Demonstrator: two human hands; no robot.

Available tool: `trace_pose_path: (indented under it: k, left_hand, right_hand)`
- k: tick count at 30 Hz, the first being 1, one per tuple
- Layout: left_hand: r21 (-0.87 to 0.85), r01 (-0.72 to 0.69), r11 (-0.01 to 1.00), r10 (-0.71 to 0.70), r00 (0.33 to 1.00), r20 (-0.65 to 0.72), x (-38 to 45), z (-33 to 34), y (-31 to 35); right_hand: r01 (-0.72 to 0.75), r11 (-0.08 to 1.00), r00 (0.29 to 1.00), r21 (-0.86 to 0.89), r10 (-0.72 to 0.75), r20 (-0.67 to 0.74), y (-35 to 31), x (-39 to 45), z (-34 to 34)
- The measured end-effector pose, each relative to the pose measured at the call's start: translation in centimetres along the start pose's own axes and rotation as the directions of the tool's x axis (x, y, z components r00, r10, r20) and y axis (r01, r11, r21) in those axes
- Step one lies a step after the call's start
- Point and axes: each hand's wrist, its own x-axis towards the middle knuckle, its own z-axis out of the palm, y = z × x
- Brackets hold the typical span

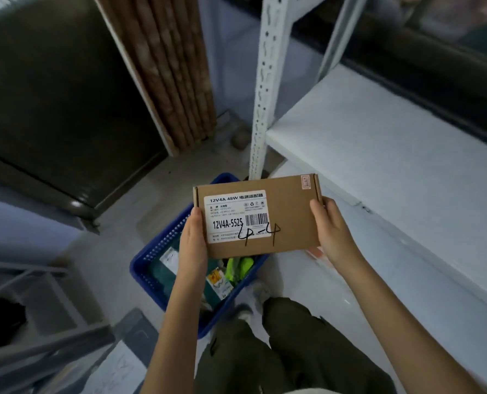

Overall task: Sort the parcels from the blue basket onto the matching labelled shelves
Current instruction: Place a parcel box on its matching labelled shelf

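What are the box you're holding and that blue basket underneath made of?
The box looks like plain brown cardboard: matt, with folded edges and a white paper label stuck on. The blue basket seems to be moulded plastic: glossy, with a perforated lattice wall.

The parcel (258,216) is plain brown cardboard, matt and smooth, with a white paper label (238,216) printed in black and marked over in black pen. A small pink paper sticker (305,182) sits at its far right corner. Under it, the blue basket (162,251) is glossy plastic with lattice walls. Inside lie a bright green packet (241,268) and a dark teal bag (162,273), both shiny like plastic film. The shelf upright (265,89) is white painted metal with punched slots; the shelf board (393,155) looks smooth, white and matt. The floor (117,251) is pale and faintly glossy. The trousers (293,351) are matt olive cloth.
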Motion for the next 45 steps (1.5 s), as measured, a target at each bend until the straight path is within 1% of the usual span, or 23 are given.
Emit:
trace_pose_path:
  k: [2,3,7,9,11,13,17,20,24,27,30,33,37,40,42,45]
  left_hand:
    - [0.049,-0.011,0.999,0.005,0.992,0.129,-1.0,0.9,0.6]
    - [0.077,-0.04,0.996,0.025,0.982,0.185,-1.8,1.4,0.9]
    - [0.177,-0.147,0.973,0.069,0.921,0.384,-4.3,3.8,1.6]
    - [0.218,-0.171,0.961,0.054,0.887,0.458,-5.5,5.5,1.5]
    - [0.255,-0.164,0.953,0.008,0.854,0.521,-7.0,7.7,1.5]
    - [0.284,-0.166,0.944,-0.034,0.811,0.584,-8.8,9.8,1.3]
    - [0.309,-0.232,0.923,-0.059,0.705,0.707,-12.9,13.9,0.3]
    - [0.341,-0.287,0.895,-0.08,0.648,0.757,-16.2,17.1,-0.9]
    - [0.349,-0.374,0.86,-0.083,0.571,0.817,-21.6,21.5,-3.1]
    - [0.336,-0.408,0.849,-0.098,0.503,0.859,-26.2,24.9,-5.3]
    - [0.331,-0.415,0.847,-0.117,0.463,0.879,-30.3,28.2,-7.4]
    - [0.347,-0.414,0.842,-0.148,0.442,0.885,-33.0,30.5,-9.1]
    - [0.365,-0.432,0.825,-0.163,0.437,0.884,-35.5,32.7,-10.9]
    - [0.391,-0.454,0.8,-0.188,0.429,0.883,-36.4,34.3,-11.6]
    - [0.398,-0.462,0.793,-0.19,0.432,0.881,-36.6,35.7,-12.1]
    - [0.424,-0.461,0.779,-0.209,0.447,0.87,-36.6,38.5,-12.6]
  right_hand:
    - [-0.01,1.0,0.995,0.019,0.011,-0.1,0.4,-2.8,-2.1]
    - [-0.018,0.999,0.988,0.033,0.023,-0.15,0.8,-4.2,-3.0]
    - [-0.05,0.993,0.935,0.103,0.083,-0.344,3.0,-9.0,-5.9]
    - [-0.041,0.986,0.887,0.16,0.11,-0.449,4.1,-11.3,-7.1]
    - [-0.022,0.978,0.822,0.206,0.134,-0.553,5.0,-13.6,-8.7]
    - [-0.01,0.97,0.77,0.243,0.163,-0.617,6.1,-15.8,-10.4]
    - [0.054,0.944,0.666,0.325,0.209,-0.716,8.3,-20.2,-14.1]
    - [0.077,0.932,0.612,0.355,0.238,-0.754,10.2,-23.1,-17.0]
    - [0.099,0.922,0.565,0.375,0.258,-0.784,13.0,-27.3,-22.0]
    - [0.117,0.918,0.541,0.379,0.261,-0.799,15.1,-30.9,-26.1]
    - [0.106,0.914,0.533,0.392,0.28,-0.798,17.2,-33.9,-30.0]
    - [0.094,0.908,0.516,0.407,0.305,-0.8,18.9,-35.9,-33.1]
    - [0.073,0.9,0.52,0.43,0.334,-0.786,20.7,-37.1,-36.3]
    - [0.059,0.898,0.497,0.435,0.351,-0.793,21.9,-36.9,-38.2]
    - [0.051,0.891,0.488,0.452,0.373,-0.789,22.7,-36.3,-39.6]
    - [0.01,0.882,0.498,0.471,0.404,-0.767,23.7,-35.1,-41.9]
